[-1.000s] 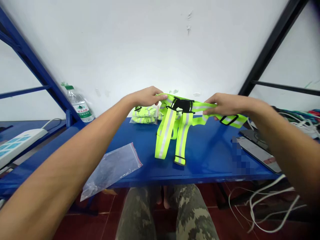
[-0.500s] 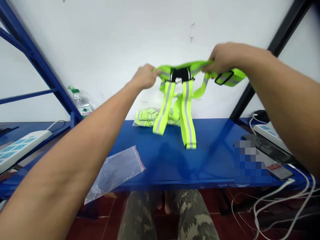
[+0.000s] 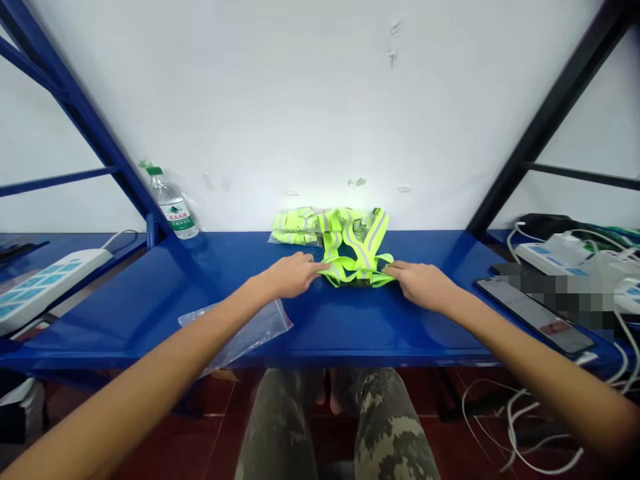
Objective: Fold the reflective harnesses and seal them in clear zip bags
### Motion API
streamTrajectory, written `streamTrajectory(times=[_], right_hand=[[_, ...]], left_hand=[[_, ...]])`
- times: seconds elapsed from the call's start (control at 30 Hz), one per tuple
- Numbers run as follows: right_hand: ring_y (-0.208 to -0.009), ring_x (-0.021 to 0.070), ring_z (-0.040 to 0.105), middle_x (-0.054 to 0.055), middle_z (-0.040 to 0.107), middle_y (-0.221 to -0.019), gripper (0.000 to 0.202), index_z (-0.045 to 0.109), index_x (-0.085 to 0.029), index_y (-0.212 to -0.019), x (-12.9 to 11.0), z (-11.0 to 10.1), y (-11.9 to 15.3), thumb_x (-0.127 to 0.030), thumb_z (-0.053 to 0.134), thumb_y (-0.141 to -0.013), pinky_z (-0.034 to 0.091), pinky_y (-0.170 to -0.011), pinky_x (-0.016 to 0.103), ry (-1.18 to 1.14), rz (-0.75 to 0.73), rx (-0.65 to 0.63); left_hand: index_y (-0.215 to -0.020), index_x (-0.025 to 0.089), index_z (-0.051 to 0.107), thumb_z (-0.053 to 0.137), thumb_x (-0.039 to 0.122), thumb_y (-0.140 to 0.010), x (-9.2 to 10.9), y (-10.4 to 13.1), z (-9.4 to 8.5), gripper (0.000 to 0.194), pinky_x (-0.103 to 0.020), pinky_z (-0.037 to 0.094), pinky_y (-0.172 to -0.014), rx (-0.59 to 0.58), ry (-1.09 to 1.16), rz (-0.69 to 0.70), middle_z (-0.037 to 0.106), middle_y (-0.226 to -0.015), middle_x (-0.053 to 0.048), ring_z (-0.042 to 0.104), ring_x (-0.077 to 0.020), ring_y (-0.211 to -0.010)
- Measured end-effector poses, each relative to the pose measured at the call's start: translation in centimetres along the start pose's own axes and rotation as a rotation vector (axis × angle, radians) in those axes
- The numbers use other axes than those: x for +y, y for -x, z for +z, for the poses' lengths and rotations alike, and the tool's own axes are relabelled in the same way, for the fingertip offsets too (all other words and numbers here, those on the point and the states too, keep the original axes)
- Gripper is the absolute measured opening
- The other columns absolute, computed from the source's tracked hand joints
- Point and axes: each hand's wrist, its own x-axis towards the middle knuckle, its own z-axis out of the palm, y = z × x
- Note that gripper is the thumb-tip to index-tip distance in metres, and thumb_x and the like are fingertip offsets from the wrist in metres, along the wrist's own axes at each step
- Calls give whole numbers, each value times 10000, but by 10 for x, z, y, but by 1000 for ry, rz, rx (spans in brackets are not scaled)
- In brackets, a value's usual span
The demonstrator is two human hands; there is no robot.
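Note:
A neon yellow-green reflective vest (image 3: pixel 369 248) made of straps with silver stripes lies on the blue table (image 3: pixel 350 333), its far straps reaching toward the wall. My left hand (image 3: pixel 296 274) pinches its near left edge. At the near right edge, my right hand (image 3: pixel 417 283) grips the band between thumb and fingers. Just behind and to the left sits a clear bag of folded yellow-green straps (image 3: pixel 296 225), partly covered by the vest. A flat clear zip bag (image 3: pixel 250 333) rests under my left forearm and hangs over the front edge.
A water bottle (image 3: pixel 174 205) with a green cap stands at the back left by the blue frame. White power strips (image 3: pixel 53 283) lie on the left and right. A phone (image 3: pixel 537 317) is on the right, with white cables (image 3: pixel 520 433) hanging below.
Both hands have come down from in front of the wall with the vest. Its straps hung in the air before and now lie on the table.

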Motion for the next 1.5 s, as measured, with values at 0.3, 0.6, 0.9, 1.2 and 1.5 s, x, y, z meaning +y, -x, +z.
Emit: streamTrajectory(times=[0.3,0.6,0.9,1.2,1.5], right_hand=[[-1462,372,263,176,281,-1590,826,309,-122,-1524,-26,7,7,-363,626,-800,344,-1140,526,-191,-156,149],[-1493,323,210,98,241,-1619,591,266,-235,-1554,-38,40,-8,-394,374,-995,312,-1164,538,-258,-236,220],[-1153,328,575,184,643,-1200,428,641,-144,-1224,-70,10,-9,-398,395,-981,464,-989,502,-253,-249,423],[-1445,258,346,146,402,-1536,607,371,-128,-1499,-37,11,-73,-432,407,-975,303,-1178,447,-627,-180,377],[-965,300,662,146,724,-945,237,708,-140,-885,-37,-13,-137,-356,620,-845,490,-838,365,-372,22,98]], left_hand=[[-1567,188,191,335,795,-841,54,-6,25,958,-556,424,-975,-21,101,-192,387,-1500,-236,446,-419,-1287],[-1512,110,288,237,646,-960,45,-14,43,771,-534,409,-1007,24,69,-178,390,-1505,-229,407,-388,-1334],[-1417,134,404,442,150,-862,25,-20,28,556,-386,479,-938,47,44,-117,553,-1286,-161,565,-279,-1151],[-1526,149,259,436,116,-835,30,-13,30,714,-459,508,-879,-37,-34,-43,441,-1492,-162,526,-335,-1192],[-1559,171,201,407,146,-875,51,-11,32,714,-509,482,-916,-83,-101,-52,348,-1563,-167,468,-373,-1274]])
